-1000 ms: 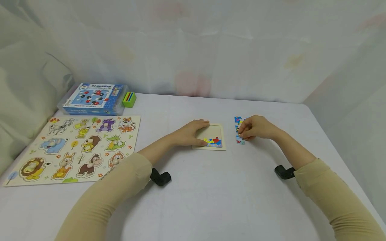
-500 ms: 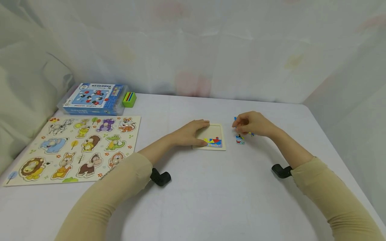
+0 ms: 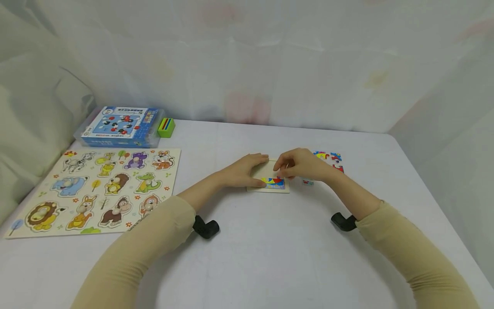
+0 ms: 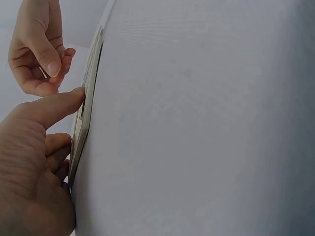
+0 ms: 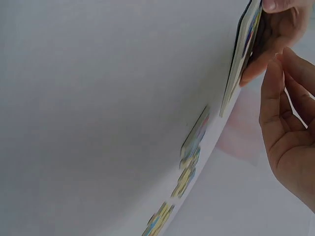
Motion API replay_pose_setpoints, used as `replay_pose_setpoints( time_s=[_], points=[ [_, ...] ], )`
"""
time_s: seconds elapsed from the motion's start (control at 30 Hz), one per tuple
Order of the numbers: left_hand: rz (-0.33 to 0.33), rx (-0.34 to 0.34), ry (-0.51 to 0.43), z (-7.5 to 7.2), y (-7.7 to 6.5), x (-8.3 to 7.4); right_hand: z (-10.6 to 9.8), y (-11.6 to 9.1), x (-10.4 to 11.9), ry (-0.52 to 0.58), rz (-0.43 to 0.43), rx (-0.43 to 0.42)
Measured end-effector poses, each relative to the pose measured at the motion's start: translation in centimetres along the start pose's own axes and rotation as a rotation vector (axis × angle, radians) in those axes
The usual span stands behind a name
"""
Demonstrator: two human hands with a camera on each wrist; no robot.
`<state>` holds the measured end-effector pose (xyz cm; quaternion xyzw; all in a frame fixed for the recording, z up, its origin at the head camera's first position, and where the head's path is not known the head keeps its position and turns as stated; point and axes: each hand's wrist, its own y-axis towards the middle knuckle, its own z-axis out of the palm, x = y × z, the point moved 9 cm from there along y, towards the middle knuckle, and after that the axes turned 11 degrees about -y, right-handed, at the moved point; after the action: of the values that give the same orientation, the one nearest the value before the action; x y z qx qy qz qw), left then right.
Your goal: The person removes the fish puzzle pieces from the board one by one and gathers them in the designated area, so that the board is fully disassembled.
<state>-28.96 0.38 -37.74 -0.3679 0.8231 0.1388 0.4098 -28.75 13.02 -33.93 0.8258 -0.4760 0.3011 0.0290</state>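
Observation:
In the head view my left hand [image 3: 240,171] holds the small wooden puzzle tray [image 3: 268,190] at its left side. Its thumb lies over the near left corner while the fingers reach along the left and far edges. A colourful strip of fitted pieces [image 3: 275,186] fills the tray's near side, and bare wood shows behind it. Above the tray's right part, my right hand [image 3: 302,165] pinches a small puzzle piece. Only a thin pale edge of that piece [image 4: 43,72] shows between the fingers in the left wrist view; its picture is hidden.
Loose puzzle pieces [image 3: 335,162] lie right of the tray, partly behind the right hand; one piece [image 3: 307,182] lies nearer. At left are a large animal peg puzzle [image 3: 96,206], a blue molecule-model box [image 3: 115,128] and a green block [image 3: 166,128].
My right hand has picked up a piece from the left column of loose pieces and moved left with it to above the tray. My left hand stays in place.

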Motion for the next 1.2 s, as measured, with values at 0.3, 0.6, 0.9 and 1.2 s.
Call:
replay_pose_setpoints(
  time_s=[0.3, 0.6, 0.9, 1.2],
  points=[
    [0.025, 0.01, -0.037, -0.1, -0.1, -0.3, 1.3, 0.9, 1.6, 0.002, -0.065, 0.032],
    [0.042, 0.024, -0.068, -0.1, 0.0, -0.4, 2.0, 1.3, 2.6, -0.027, -0.114, 0.064],
    [0.047, 0.029, -0.053, 0.0, 0.0, -0.3, 2.6, 1.4, 2.7, -0.056, -0.12, 0.077],
    [0.04, 0.03, -0.057, 0.0, -0.1, -0.3, 2.8, 1.7, 2.7, -0.075, -0.13, 0.054]
  ],
)
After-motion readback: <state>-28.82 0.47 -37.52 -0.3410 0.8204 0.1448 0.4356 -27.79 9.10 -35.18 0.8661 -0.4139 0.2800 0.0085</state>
